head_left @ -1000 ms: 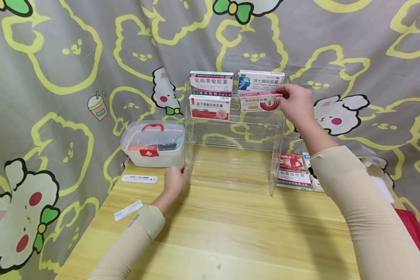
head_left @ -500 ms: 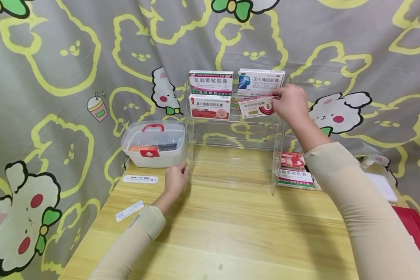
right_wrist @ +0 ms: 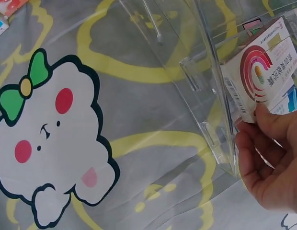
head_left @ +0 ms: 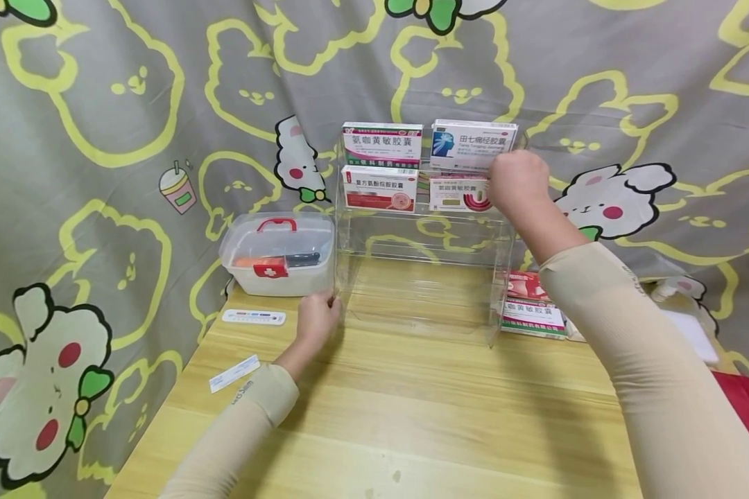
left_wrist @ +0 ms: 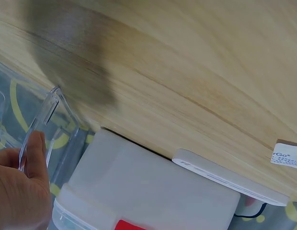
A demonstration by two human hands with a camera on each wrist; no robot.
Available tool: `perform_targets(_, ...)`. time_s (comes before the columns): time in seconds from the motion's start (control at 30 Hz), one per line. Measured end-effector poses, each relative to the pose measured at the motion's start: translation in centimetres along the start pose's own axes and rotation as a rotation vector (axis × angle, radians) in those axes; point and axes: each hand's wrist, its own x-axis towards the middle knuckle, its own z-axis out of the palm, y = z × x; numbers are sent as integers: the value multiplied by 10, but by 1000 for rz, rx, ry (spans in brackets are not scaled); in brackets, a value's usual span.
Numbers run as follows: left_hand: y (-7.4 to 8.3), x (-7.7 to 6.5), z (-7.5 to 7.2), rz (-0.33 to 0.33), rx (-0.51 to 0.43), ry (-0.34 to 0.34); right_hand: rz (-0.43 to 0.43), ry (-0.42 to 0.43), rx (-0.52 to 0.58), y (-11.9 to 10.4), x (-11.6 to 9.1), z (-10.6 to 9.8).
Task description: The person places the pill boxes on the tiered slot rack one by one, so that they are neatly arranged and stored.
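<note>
My left hand (head_left: 319,320) pinches the left side panel of a clear acrylic display rack (head_left: 422,327); the left wrist view shows thumb and finger on the panel's edge (left_wrist: 28,143). At the rack's upper right, my right hand (head_left: 519,181) pinches a white medicine box with red arcs (head_left: 458,194) by its right end. In the right wrist view the thumb lies on the printed face of this box (right_wrist: 257,72). Left of it on the same tier stands a red-and-white medicine box (head_left: 379,190). On the top tier are a green-and-magenta box (head_left: 383,145) and a blue-and-white box (head_left: 472,144).
A lidded first-aid case (head_left: 279,256) stands left of the rack. A white test strip (head_left: 253,317) and a paper slip (head_left: 234,373) lie on the wooden table (head_left: 374,416). Right of the rack are more medicine boxes (head_left: 532,319) and a red cloth-like item (head_left: 745,409). A patterned curtain (head_left: 237,69) hangs behind.
My right hand has lowered the box with red arcs on the second tier; it tilted midway and now sits level beside the red-and-white box. My left hand keeps its place on the rack.
</note>
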Motion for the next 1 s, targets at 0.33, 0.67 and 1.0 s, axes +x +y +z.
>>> perform_targets(0.33, 1, 0, 3, -22, -6, -11, -67, -13, -48, 5, 1, 2)
perform_targets(0.67, 3, -2, 0, -58, -27, -27, -166, 182, -63, 9, -19, -4)
perform_targets(1.0, 3, -2, 0, -67, -42, -34, -33, 163, -67, 55, -47, -42)
